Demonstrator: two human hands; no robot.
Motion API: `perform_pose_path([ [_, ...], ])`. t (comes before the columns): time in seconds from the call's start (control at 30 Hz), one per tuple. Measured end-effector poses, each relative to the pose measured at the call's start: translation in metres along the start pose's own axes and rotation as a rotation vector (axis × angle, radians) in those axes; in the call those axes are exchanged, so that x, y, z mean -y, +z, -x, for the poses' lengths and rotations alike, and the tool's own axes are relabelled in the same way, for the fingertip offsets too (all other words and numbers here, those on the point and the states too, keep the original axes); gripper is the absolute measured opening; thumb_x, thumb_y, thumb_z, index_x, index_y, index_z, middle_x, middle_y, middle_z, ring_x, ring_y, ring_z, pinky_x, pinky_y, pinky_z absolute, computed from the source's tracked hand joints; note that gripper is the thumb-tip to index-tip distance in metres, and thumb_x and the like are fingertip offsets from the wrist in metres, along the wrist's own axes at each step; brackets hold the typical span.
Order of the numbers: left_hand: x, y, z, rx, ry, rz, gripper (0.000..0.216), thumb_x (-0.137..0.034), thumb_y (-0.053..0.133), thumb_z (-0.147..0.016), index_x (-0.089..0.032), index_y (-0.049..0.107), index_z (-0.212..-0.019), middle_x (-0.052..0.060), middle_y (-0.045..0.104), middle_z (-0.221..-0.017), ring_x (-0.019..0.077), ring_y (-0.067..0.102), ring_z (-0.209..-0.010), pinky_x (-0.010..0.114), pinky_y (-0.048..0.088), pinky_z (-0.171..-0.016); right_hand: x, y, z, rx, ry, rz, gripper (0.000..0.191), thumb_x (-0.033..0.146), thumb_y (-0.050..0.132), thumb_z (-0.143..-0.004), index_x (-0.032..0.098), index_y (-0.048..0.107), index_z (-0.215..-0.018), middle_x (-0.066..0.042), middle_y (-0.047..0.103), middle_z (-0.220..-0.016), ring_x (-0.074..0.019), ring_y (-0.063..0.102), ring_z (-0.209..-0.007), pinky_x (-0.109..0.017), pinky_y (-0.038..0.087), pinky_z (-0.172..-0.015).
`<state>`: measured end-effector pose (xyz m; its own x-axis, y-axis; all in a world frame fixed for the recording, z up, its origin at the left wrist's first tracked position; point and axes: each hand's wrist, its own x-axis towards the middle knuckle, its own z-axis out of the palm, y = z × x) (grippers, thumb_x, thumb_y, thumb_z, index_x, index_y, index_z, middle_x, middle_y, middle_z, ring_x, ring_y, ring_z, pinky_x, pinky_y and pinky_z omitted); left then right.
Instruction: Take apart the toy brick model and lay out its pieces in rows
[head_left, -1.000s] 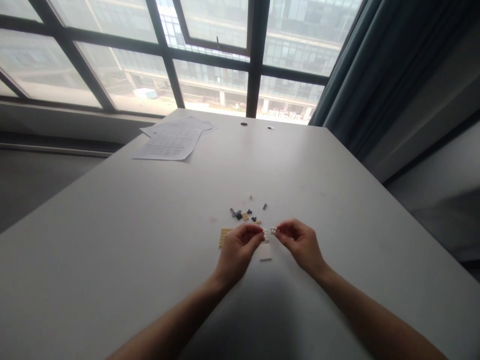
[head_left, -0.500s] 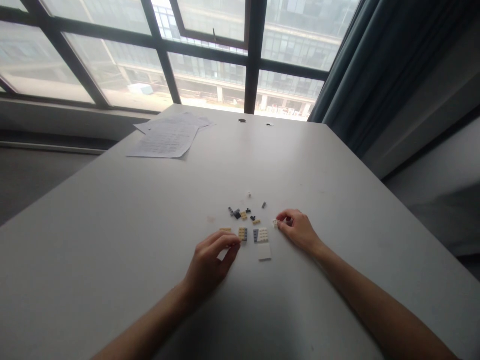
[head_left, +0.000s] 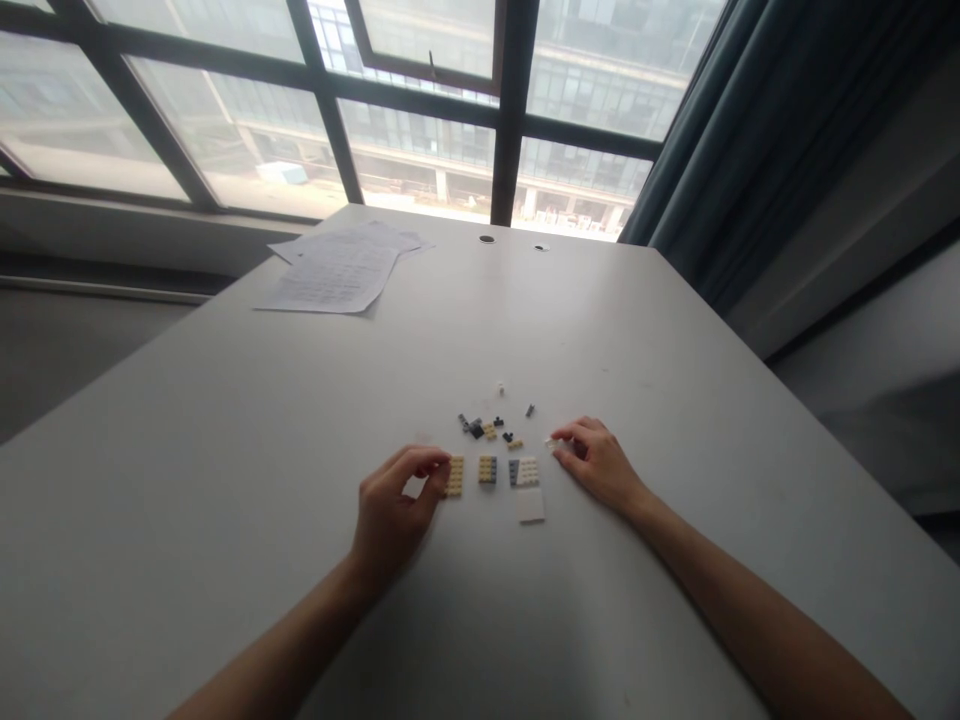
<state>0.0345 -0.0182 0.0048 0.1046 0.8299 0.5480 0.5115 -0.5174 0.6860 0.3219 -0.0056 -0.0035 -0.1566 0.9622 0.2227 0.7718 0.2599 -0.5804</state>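
Observation:
My left hand [head_left: 396,505] pinches the left side of a tan studded building plate [head_left: 456,477] that lies on the table. Just right of it sits a tan and grey block [head_left: 487,469]. Farther right is a grey and white studded piece [head_left: 523,471], with a smooth white tile [head_left: 531,506] on its near side. My right hand [head_left: 598,462] rests at the right, thumb and forefinger closed on a small white brick [head_left: 552,446]; its fingers partly cover it.
Loose dark and tan bricks [head_left: 477,428] lie in a cluster beyond the plates. A small grey piece [head_left: 530,410] and a tiny white piece [head_left: 501,390] are farther out. Printed papers [head_left: 337,270] cover the table's far left, near the window. A curtain [head_left: 720,170] hangs at the right.
My left hand has moved left from the tan and grey block to the tan plate, now uncovering more of it. My right hand stays nearly in place at the white brick.

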Motion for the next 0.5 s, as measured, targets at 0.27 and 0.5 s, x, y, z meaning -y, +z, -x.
perform_pose_path([
  [0.27,0.0,0.002,0.002,0.003,0.006,0.014,0.005,-0.018,0.059,-0.084,-0.018,0.065,-0.084,0.0,0.065,-0.079,0.0115,0.057,-0.07,0.023,0.047,-0.067,0.002,-0.002,-0.004,-0.002,0.031,0.011,0.014,0.023,0.064,-0.081,0.02,0.069,-0.095,-0.004,0.061,-0.089,-0.0201,0.055,-0.088,-0.034,0.044,-0.082],
  [0.5,-0.001,0.002,0.003,0.003,0.015,0.027,0.006,-0.016,0.059,-0.084,-0.018,0.064,-0.085,0.0,0.065,-0.08,0.0111,0.057,-0.07,0.022,0.047,-0.066,0.016,0.003,-0.047,-0.06,-0.047,0.102,0.025,0.02,0.063,-0.082,0.019,0.066,-0.107,-0.007,0.064,-0.101,-0.0208,0.055,-0.096,-0.035,0.043,-0.09],
])
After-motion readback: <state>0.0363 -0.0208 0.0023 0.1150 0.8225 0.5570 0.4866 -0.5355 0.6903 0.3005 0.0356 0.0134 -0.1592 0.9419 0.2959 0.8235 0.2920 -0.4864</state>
